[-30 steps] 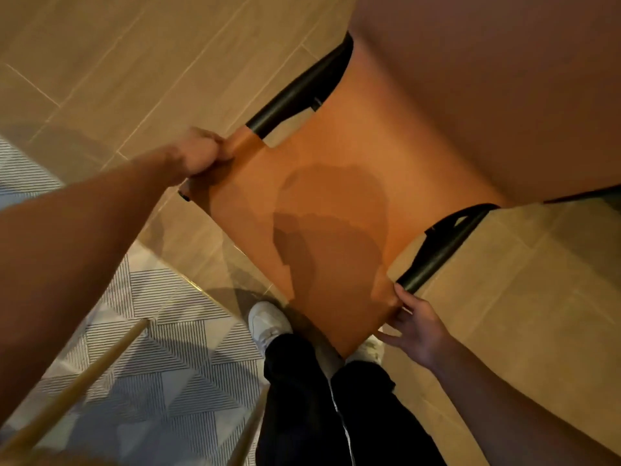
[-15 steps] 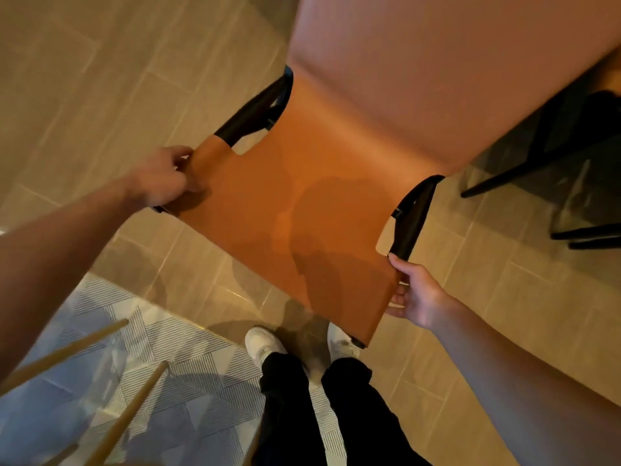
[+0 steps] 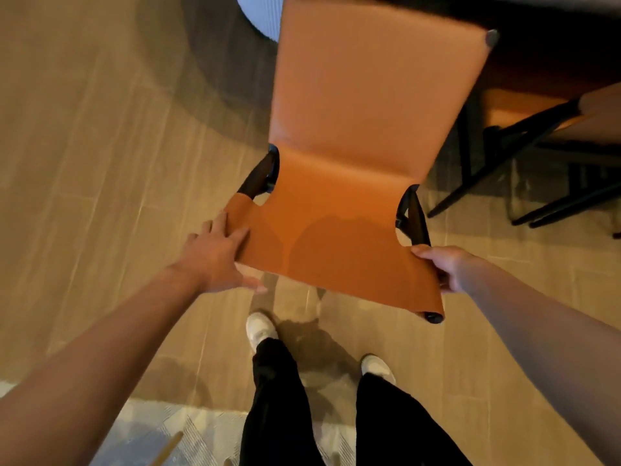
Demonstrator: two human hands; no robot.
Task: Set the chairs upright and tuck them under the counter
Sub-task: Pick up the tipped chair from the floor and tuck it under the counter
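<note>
Both hands on the orange chair [image 3: 356, 136]; my right hand [image 3: 450, 267] grips the right top corner of the backrest, thumb on the front face, fingers curled behind the edge; my left hand [image 3: 215, 250] lies on the left top corner with fingers fairly straight along the leather and thumb hanging below the edge, not wrapped round it; chair stands upright in front of me on the tan tiled floor [image 3: 100, 163], seat pointing away, its far edge reaching under the dark counter [image 3: 554, 45] at upper right; black frame tubes show at both backrest cut-outs; second chair [image 3: 537, 129] with black legs just to the right, mostly under the counter; patterned rug [image 3: 161, 428] behind my white shoes.
</note>
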